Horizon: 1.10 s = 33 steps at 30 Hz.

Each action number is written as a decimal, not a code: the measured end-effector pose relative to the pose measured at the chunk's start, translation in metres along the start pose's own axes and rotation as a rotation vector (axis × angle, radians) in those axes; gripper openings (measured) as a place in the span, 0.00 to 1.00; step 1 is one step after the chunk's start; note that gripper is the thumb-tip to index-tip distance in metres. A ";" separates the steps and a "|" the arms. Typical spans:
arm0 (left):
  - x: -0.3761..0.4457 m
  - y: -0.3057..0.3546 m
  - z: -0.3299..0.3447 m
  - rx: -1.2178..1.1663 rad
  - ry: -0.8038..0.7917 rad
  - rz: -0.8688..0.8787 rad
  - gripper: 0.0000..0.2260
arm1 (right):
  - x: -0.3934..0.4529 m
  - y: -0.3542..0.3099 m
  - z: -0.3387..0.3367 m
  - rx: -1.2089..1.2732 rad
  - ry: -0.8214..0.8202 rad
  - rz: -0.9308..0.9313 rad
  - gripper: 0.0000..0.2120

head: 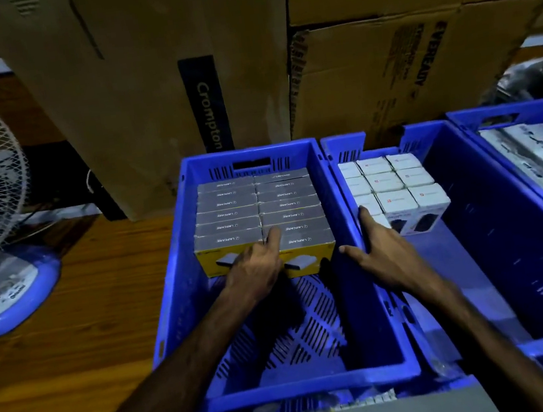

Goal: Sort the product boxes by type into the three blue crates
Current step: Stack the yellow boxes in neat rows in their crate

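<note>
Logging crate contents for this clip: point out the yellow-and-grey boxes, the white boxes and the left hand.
yellow-and-grey boxes (230, 215): head view, grey top face.
white boxes (385, 181): head view, top of centre box.
left hand (254, 270): head view, back of hand.

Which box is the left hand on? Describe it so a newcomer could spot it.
Start at the leftmost blue plastic crate, packed with grey-topped, yellow-fronted boxes in two columns. The left hand rests on the nearest box of the right column; it alone sits forward of its neighbours.
</note>
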State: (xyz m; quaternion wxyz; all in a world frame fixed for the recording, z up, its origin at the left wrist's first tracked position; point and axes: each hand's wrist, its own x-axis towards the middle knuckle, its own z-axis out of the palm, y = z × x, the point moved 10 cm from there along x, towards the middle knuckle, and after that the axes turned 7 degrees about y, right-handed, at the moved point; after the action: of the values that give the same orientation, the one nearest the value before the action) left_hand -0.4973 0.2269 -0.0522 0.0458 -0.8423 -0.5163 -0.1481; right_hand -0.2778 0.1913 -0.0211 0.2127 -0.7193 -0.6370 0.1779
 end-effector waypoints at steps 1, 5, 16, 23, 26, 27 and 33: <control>-0.001 0.002 0.000 0.023 0.016 0.022 0.31 | -0.001 0.000 0.000 -0.002 -0.002 -0.002 0.40; -0.004 -0.001 0.004 0.075 -0.020 -0.017 0.26 | -0.002 -0.002 0.001 0.021 -0.024 -0.008 0.40; -0.011 -0.005 -0.004 -0.224 -0.231 -0.305 0.38 | -0.038 -0.003 -0.024 0.235 -0.145 -0.253 0.21; -0.038 -0.012 -0.032 -0.258 -0.156 -0.415 0.32 | -0.077 0.017 -0.052 0.242 -0.013 -0.208 0.32; -0.043 -0.014 -0.030 -0.266 -0.172 -0.412 0.24 | -0.100 0.020 -0.067 0.266 0.061 -0.191 0.31; -0.043 -0.012 -0.029 -0.271 -0.180 -0.393 0.22 | -0.110 0.020 -0.071 0.268 0.091 -0.188 0.31; -0.028 0.026 -0.008 -0.188 -0.412 -0.138 0.12 | -0.154 0.015 -0.075 0.237 0.142 -0.150 0.29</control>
State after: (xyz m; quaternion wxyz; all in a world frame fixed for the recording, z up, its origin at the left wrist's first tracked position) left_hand -0.4880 0.1887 -0.0511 -0.1494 -0.8179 -0.5552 -0.0232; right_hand -0.2453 0.0308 0.0323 0.3533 -0.6502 -0.6470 0.1841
